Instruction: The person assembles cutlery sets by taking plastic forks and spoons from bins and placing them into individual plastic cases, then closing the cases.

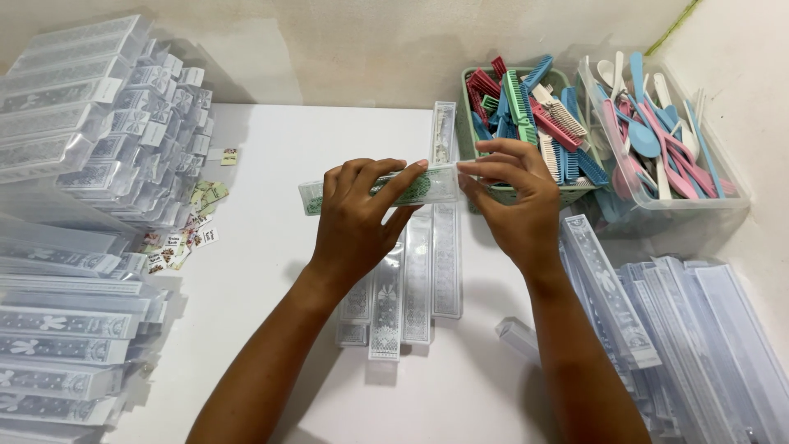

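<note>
Stacks of clear sleeves [74, 164] are lining the white table's [271, 247] left edge. Over its middle, the left hand [362, 215] and right hand [514, 197] are both pinching a clear sleeve holding a green comb [386, 187], the right-hand fingers closing on its end.

The left hand [359, 215] covers the middle of the long clear plastic box with a green comb inside [378, 188], and the right hand [511, 197] hides its right end. The print on the small paper labels [187, 226] is too small to tell. The stacks of filled clear boxes [74, 247] run off the left edge, and the flat clear sleeves [699, 345] off the bottom right corner.
</note>
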